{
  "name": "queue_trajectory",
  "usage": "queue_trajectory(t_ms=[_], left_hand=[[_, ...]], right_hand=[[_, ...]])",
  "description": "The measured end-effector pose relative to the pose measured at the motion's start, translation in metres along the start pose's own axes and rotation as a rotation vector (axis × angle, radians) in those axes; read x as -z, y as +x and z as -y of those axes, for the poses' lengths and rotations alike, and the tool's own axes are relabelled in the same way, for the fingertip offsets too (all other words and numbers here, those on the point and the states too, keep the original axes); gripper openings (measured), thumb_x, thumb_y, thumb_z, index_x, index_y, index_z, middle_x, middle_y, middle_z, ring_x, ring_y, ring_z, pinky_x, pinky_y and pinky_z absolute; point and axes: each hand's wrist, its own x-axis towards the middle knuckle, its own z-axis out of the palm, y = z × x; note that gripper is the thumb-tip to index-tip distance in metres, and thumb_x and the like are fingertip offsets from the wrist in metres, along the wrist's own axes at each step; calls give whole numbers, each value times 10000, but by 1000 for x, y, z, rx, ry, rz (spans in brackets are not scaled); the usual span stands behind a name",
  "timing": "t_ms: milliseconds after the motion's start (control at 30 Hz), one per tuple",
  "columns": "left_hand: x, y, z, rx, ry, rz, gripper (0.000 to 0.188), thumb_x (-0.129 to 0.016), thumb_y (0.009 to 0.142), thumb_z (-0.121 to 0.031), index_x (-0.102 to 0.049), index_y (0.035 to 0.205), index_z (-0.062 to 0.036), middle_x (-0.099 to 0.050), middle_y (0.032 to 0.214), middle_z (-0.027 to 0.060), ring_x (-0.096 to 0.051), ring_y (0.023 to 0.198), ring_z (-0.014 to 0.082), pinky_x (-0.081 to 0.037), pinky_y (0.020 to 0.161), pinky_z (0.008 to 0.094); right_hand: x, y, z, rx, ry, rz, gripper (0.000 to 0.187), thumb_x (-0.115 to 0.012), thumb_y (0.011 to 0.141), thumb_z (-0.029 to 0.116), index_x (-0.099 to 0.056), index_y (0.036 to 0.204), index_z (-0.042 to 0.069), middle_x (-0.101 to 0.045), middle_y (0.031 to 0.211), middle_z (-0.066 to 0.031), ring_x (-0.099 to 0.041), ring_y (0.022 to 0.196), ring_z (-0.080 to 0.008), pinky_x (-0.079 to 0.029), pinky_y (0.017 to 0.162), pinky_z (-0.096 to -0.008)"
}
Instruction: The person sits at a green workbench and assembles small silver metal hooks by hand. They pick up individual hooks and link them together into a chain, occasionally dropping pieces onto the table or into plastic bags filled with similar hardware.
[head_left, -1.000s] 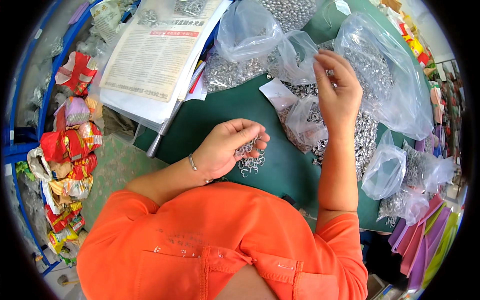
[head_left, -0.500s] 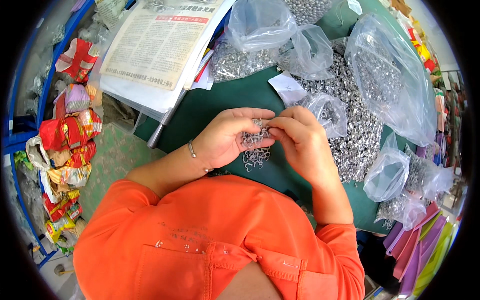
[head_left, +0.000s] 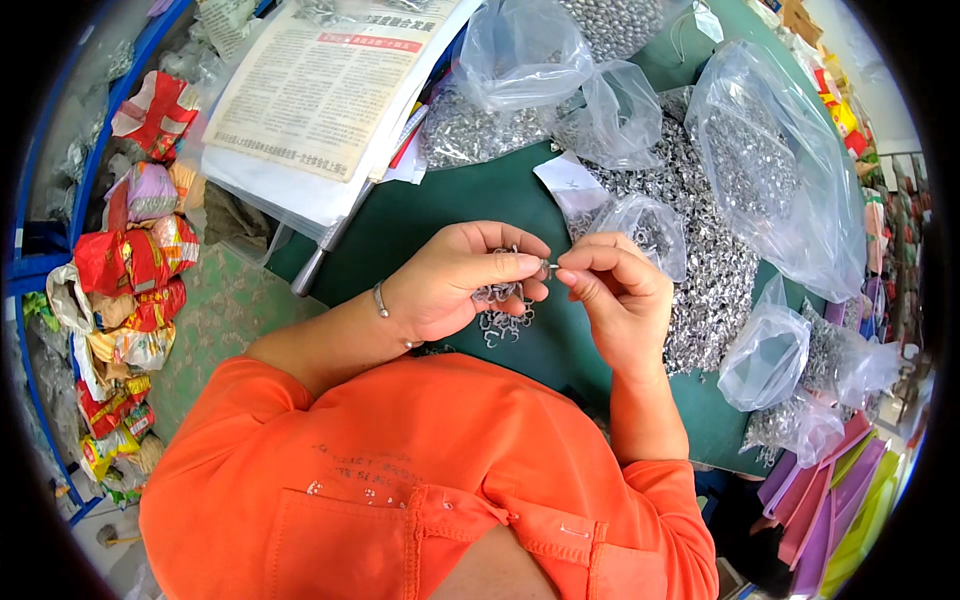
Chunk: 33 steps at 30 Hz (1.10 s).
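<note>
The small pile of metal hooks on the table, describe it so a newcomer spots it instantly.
On the green table, find the left hand, with a bracelet at its wrist. The small pile of metal hooks shows just below that hand. Unlike the broad heap of metal pieces at right, it is little and sits apart.

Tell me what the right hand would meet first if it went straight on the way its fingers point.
Most likely the left hand, directly opposite; the small metal piece between them seems pinched by the right hand, though exact contact is hard to tell.
</note>
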Motion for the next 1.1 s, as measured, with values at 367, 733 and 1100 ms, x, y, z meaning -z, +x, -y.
queue_trajectory(t_ms=[367,733,1100], left_hand=[[2,2,3,-21,34,-15,166,-600,893,-155,-608,970,-8,-632,890,64,-625,781,136,-513,630,239],[6,5,3,16,10,26,131,-611,875,-121,-597,949,-14,-636,859,77,-630,759,137,-507,604,227],[-2,3,4,-70,88,-66,77,-610,850,-15,-574,911,-46,-645,907,105,-651,843,170,-521,655,233]], right_hand=[[-11,-11,-1,124,-6,-86,311,-634,764,-139,-475,996,-5,-595,923,-98,-616,843,-159,-517,762,-267],[-5,-9,-4,401,-200,-42,314,-658,717,-161,-506,952,-19,-617,866,-118,-632,809,-191,-523,695,-278],[42,-1,2,313,-501,-415,152,-654,733,-102,-650,850,-6,-635,821,-102,-594,695,-171,-482,605,-254]])
